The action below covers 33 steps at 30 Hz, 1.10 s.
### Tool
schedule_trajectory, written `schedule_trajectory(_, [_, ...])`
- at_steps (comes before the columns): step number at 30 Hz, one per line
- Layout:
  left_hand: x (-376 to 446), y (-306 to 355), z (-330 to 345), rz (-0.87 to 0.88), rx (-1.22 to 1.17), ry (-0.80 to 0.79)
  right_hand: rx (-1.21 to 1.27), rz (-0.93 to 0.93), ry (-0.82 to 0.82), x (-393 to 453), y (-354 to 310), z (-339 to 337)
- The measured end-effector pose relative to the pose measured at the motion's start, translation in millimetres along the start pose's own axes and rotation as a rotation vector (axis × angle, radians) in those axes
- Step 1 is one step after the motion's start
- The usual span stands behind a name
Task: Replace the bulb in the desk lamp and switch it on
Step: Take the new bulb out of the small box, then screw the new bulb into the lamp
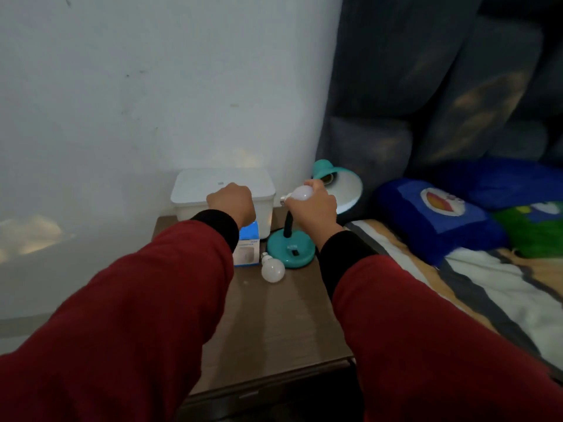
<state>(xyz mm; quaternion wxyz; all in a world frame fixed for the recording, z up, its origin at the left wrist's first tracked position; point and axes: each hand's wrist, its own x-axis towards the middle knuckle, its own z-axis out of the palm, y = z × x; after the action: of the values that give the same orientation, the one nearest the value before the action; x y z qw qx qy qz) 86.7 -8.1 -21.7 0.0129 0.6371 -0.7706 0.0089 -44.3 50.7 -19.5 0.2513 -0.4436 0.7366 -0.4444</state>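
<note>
The bulb (298, 193) is in my right hand (312, 205), up in the air at about nine o'clock from the lamp shade (347, 190) and just beside it. My fingers are curled round the glass, and its metal screw base sticks out to the left, away from the shade. The shade's mouth faces me, and the socket (327, 178) inside looks bare (it is dim in there, so I can't swear to it).

A second bulb (272, 268) lies on its side on the bedside table (289, 318), at seven o'clock from the lamp's teal base (291, 249) and almost touching it. At nine o'clock from that bulb stands a small blue and white carton (247, 248). My left hand (231, 202) is curled into a fist over the carton, in front of a white lidded box (224, 185) against the wall; I can't see anything in it, though the palm is turned away from me.

I judge the next step is to turn the bulb around and thread it in. The base points the wrong way now, so I must re-grip, and a smooth globe could slip then and drop onto the table. The black gooseneck (288, 222) looks bendy; with nothing steadying the shade, twisting may just push it aside or start the thread crooked. The loose bulb by the base could roll off if I knock it. At three o'clock lies the bed with a blue pillow (438, 220).
</note>
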Motion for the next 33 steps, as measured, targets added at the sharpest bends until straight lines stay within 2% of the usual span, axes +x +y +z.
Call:
schedule_trajectory(6, [4, 54, -37, 0.08, -0.069, 0.07, 0.032, 0.03, 0.089, -4, 7, -43])
schedule_trajectory(11, [14, 94, -43, 0.22, -0.16, 0.103, 0.082, 0.087, 0.149, 3, 29, -64])
schedule_trajectory(16, [33, 116, -31, 0.407, -0.329, 0.167, 0.216, 0.116, 0.201, 16, 52, -64])
schedule_trajectory(22, [47, 119, -15, 0.491, -0.476, 0.297, 0.297, 0.109, 0.198, 30, 62, -50])
schedule_trajectory(28, [45, 113, -16, 0.517, -0.661, 0.263, 0.387, 0.075, 0.227, 39, 60, -39])
schedule_trajectory(33, [44, 110, -19, 0.515, -0.681, 0.211, 0.321, 0.112, 0.172, 47, 55, -35])
